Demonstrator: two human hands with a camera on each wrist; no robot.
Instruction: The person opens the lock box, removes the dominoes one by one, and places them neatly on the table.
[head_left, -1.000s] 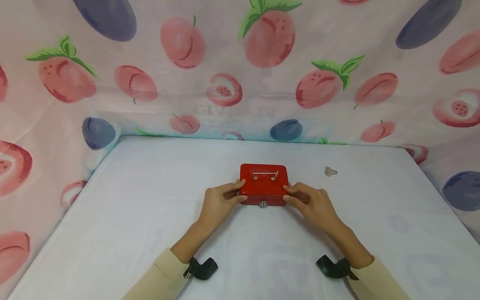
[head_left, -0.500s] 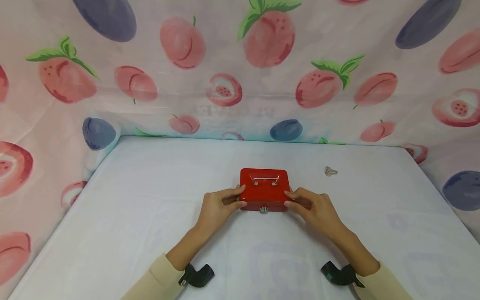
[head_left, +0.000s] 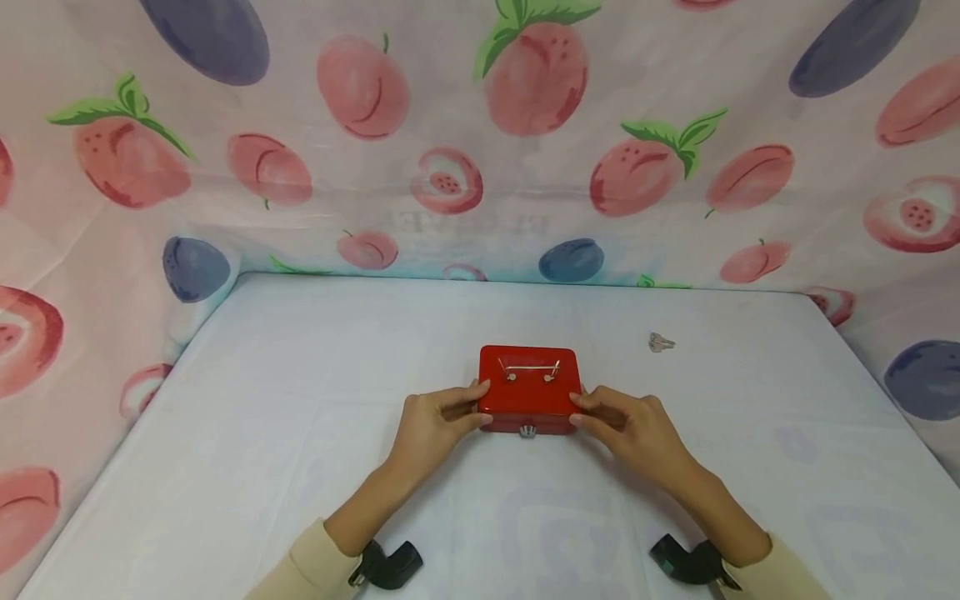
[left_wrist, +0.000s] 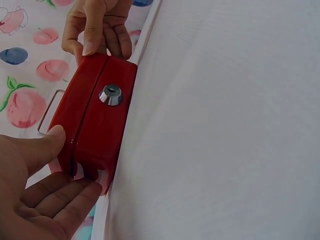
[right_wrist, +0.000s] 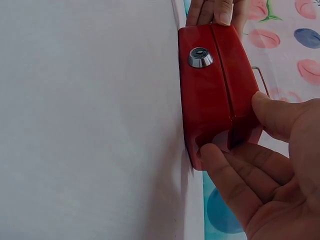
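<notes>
A small red cash box (head_left: 528,392) sits on the white-covered table, its lid down. On top lies a thin wire handle (head_left: 531,367), and a silver lock (left_wrist: 111,95) with a key slot is set in the front. My left hand (head_left: 435,421) holds the box's left end, thumb near the lid's edge and fingers against the side. At the right end my right hand (head_left: 630,429) grips it the same way, as the right wrist view shows with the thumb (right_wrist: 272,112) on the lid.
A pair of small keys (head_left: 661,342) lies on the table (head_left: 300,400), behind and to the right of the box. A fruit-patterned cloth (head_left: 450,100) hangs along the table's back and left side.
Both hands have drawn the cash box a short way toward me across the table. It remains closed. The keys stay where they were.
</notes>
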